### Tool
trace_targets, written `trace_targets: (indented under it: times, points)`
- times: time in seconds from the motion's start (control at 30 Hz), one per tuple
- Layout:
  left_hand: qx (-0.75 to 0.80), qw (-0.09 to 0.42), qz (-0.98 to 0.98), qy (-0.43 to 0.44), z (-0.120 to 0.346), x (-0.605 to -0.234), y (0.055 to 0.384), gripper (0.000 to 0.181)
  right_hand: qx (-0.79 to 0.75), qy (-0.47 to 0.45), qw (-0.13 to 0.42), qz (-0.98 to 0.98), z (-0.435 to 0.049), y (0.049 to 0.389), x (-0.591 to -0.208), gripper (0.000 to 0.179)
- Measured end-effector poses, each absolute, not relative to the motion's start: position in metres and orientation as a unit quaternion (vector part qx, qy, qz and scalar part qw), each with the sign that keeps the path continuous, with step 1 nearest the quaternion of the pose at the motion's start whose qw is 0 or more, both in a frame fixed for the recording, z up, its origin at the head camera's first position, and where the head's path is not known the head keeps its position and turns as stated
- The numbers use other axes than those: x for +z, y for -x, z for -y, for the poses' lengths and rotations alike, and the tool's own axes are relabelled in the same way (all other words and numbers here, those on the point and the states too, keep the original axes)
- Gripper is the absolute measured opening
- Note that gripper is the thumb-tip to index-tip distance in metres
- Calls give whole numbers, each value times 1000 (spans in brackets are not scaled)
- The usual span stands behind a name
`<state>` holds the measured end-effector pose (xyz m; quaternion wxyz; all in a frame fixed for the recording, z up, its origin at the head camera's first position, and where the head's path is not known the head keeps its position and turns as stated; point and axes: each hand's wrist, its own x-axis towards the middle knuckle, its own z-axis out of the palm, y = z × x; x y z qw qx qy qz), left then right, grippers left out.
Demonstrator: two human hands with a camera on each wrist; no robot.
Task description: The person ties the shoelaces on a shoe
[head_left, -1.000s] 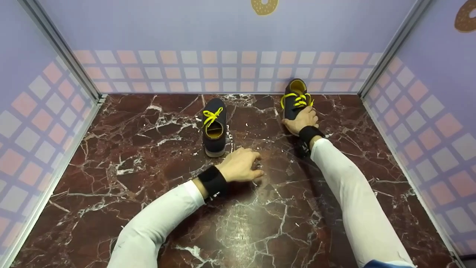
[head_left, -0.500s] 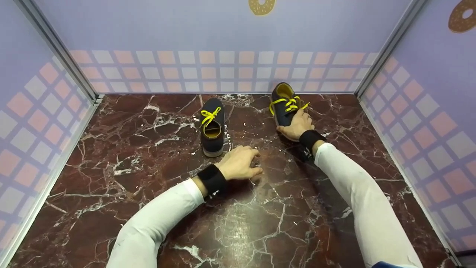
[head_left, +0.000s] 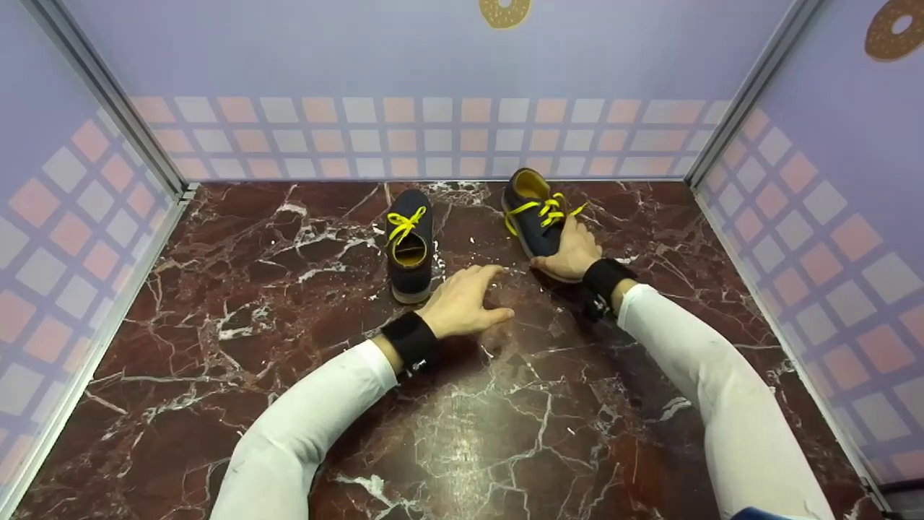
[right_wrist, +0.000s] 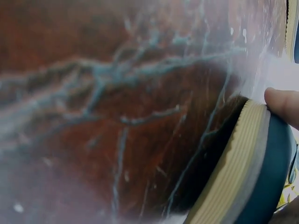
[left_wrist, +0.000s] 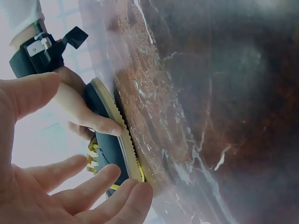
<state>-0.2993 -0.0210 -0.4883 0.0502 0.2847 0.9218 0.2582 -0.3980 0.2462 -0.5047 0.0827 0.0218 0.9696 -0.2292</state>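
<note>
Dark shoe with loose-hanging yellow laces (head_left: 533, 235) lies right of centre, heel toward the back wall and toe toward me. My right hand (head_left: 574, 253) grips it over the toe, thumb on its left side. Its pale ridged sole shows in the left wrist view, beside the gripping hand (left_wrist: 81, 107). A matching shoe (head_left: 410, 280), laces tied in a bow, stands to the left with its toe toward the wall. My left hand (head_left: 462, 300) holds nothing; its fingers are spread and relaxed, between the two shoes and just right of the left shoe's heel.
The floor is reddish-brown veined marble (head_left: 462, 433). A lilac back wall (head_left: 325, 58) with checked squares rises close behind the shoes. Side walls stand left (head_left: 43, 217) and right (head_left: 852, 217).
The right hand has moved the loose-laced shoe leftward, nearer the tied one, and turned it so its heel leans left. The left hand has risen slightly and its fingers have spread.
</note>
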Motion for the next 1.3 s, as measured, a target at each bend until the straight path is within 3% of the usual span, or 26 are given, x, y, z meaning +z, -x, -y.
trace_targets:
  times: [0.4, 0.6, 1.07, 1.3]
  points:
    - [326, 46, -918, -220, 21, -492, 310, 109, -231, 42, 83, -968, -242, 375, -499, 121]
    - [359, 24, -913, -193, 20, -495, 315, 111, -227, 73, 82, -968, -246, 369, -501, 116]
    - [437, -2, -890, -134, 20, -507, 336, 122, -234, 189, 104, -948, -261, 363, -506, 126]
    - [427, 10, -897, -117, 18, -497, 336, 124, -233, 240, 106, -936, -265, 360, -509, 126]
